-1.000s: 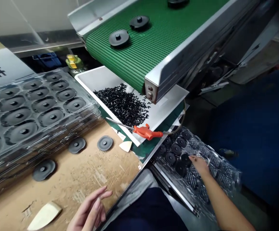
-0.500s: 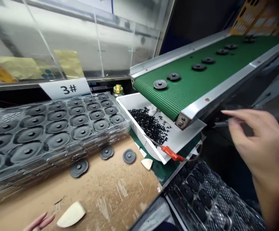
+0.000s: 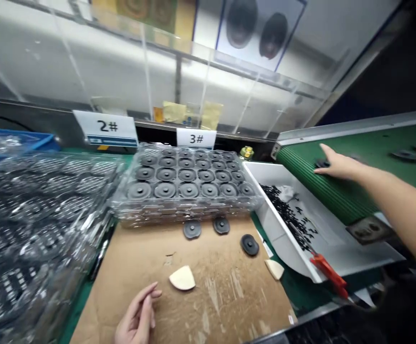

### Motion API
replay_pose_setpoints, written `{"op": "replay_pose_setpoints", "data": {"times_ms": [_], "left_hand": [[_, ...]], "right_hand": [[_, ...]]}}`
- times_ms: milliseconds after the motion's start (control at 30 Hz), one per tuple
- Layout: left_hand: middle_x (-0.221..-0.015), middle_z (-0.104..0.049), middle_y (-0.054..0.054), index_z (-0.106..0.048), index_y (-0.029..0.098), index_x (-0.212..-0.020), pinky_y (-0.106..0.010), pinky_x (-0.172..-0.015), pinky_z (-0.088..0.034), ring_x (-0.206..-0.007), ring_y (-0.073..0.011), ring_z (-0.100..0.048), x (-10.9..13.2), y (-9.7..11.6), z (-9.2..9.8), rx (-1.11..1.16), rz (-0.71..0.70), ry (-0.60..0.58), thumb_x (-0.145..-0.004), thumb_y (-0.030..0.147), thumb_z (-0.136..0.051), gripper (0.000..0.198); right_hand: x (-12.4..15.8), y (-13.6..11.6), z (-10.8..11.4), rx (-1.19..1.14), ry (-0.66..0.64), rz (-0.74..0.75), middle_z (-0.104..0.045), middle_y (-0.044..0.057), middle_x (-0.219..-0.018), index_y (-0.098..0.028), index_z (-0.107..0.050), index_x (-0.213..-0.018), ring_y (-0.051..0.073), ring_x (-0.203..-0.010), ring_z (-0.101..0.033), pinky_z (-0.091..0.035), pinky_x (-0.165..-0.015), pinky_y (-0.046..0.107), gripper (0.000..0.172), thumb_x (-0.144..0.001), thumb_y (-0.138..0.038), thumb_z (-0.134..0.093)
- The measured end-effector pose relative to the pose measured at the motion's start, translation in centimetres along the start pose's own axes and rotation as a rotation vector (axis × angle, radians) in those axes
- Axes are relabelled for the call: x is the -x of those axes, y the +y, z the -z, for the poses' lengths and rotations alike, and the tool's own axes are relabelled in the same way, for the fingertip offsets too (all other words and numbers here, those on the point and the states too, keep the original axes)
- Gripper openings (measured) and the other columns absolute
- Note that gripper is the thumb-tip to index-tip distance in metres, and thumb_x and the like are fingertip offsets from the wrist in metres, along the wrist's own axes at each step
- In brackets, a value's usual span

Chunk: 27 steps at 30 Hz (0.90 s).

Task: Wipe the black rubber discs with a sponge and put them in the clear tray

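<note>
A brown cardboard sheet (image 3: 193,282) covers the green desk (image 3: 301,286), with clear panels and the signs 2# (image 3: 105,128) and 3# (image 3: 196,139) along the back at twelve o'clock. Much of the right forearm is cut off by the frame at three o'clock, and the clear trays (image 3: 32,224) heaped at nine o'clock are too blurred to read. The right hand (image 3: 336,165) lies on the green conveyor belt (image 3: 336,191) at two o'clock, fingers on a black disc (image 3: 321,164); whether the grip has closed on it cannot be told. The left hand (image 3: 138,317) rests at six o'clock on the cardboard, released, near a pale wedge (image 3: 182,278). The stacked tray (image 3: 186,184) holds rows of discs; three loose discs (image 3: 221,225) lie just before it. The white bin (image 3: 322,239) holds black bits beside a red-handled tool (image 3: 327,270)
</note>
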<state>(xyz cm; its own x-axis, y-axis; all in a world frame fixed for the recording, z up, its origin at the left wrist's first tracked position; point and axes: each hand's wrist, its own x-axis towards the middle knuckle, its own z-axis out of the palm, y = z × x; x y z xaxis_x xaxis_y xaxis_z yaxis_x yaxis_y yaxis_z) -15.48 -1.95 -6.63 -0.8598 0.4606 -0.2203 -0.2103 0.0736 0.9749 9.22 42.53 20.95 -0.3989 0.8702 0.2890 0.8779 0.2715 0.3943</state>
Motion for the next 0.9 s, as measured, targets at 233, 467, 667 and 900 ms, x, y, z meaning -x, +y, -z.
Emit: {"op": "replay_pose_setpoints", "data": {"times_ms": [233, 467, 667, 900], "left_hand": [[-0.080, -0.066, -0.002, -0.063, 0.018, -0.092, -0.020, -0.043, -0.035, -0.045, -0.0063, -0.043, -0.1, 1.6, 0.1, 0.179, 0.159, -0.107, -0.071, 0.040, -0.065, 0.030], [-0.117, -0.059, -0.013, -0.053, 0.024, -0.116, -0.036, -0.089, -0.042, -0.107, -0.0275, -0.055, 2.0, 3.2, -2.7, 0.724, 0.395, -0.641, -0.051, 0.051, -0.075, 0.073], [-0.127, -0.052, -0.010, -0.049, 0.026, -0.120, -0.031, -0.084, -0.044, -0.111, -0.0268, -0.052, 1.9, 2.9, 1.7, 0.733, 0.662, -0.620, -0.059, 0.038, -0.075, 0.068], [-0.126, -0.053, -0.013, -0.033, 0.029, -0.133, -0.044, -0.097, -0.036, -0.114, -0.0333, -0.049, 2.1, 3.7, 5.1, 0.958, 0.622, -0.362, -0.079, 0.034, -0.057, 0.059]], "right_hand": [[6.1, -7.1, 4.3, -0.273, 0.117, 0.260, -0.055, 0.020, -0.118, -0.014, -0.030, -0.137, 0.029, -0.100, -0.056, -0.042, -0.073, 0.037, 0.099, -0.055, -0.047, -0.075], [24.6, -24.2, 2.6, -0.948, -0.223, 1.159, -0.052, 0.011, -0.125, -0.024, -0.021, -0.140, 0.027, -0.117, -0.046, -0.028, -0.104, 0.042, 0.082, -0.072, -0.042, -0.065], [31.1, -30.0, -1.3, -1.261, -0.388, 0.970, -0.040, 0.015, -0.135, -0.019, -0.014, -0.141, 0.030, -0.124, -0.036, -0.034, -0.100, 0.043, 0.092, -0.069, -0.037, -0.067], [29.7, -30.9, -4.5, -1.048, -0.402, 0.468, -0.044, 0.015, -0.126, -0.023, -0.045, -0.127, 0.026, -0.092, -0.061, -0.052, -0.075, 0.043, 0.044, -0.085, -0.037, -0.045]]}}
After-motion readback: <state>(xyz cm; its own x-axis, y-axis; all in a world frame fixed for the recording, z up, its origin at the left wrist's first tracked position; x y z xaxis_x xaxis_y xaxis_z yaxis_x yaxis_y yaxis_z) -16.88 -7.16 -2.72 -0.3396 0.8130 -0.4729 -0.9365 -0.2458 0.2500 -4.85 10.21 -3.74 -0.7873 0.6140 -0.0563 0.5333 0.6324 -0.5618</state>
